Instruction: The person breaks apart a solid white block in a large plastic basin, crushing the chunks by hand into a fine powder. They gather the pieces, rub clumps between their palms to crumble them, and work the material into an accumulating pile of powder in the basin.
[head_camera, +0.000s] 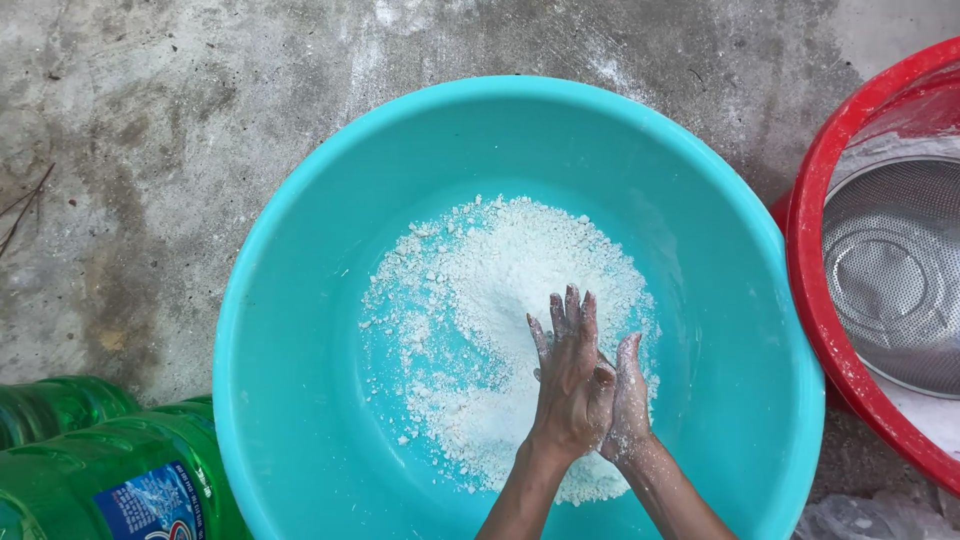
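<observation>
My left hand (571, 375) lies flat, fingers extended, pressed palm to palm against my right hand (628, 400), which is also flat. Both are dusted white and grip nothing. They hover over the flour (480, 300) heaped in the basin (300, 300). Bottles (100, 470) lie left; a red tub (815, 260) holding a sieve (895, 270) stands right.

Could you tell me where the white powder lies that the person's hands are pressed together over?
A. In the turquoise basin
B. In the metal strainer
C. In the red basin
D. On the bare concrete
A: the white powder is heaped on the bottom of the turquoise basin, under the left hand and right hand.
</observation>
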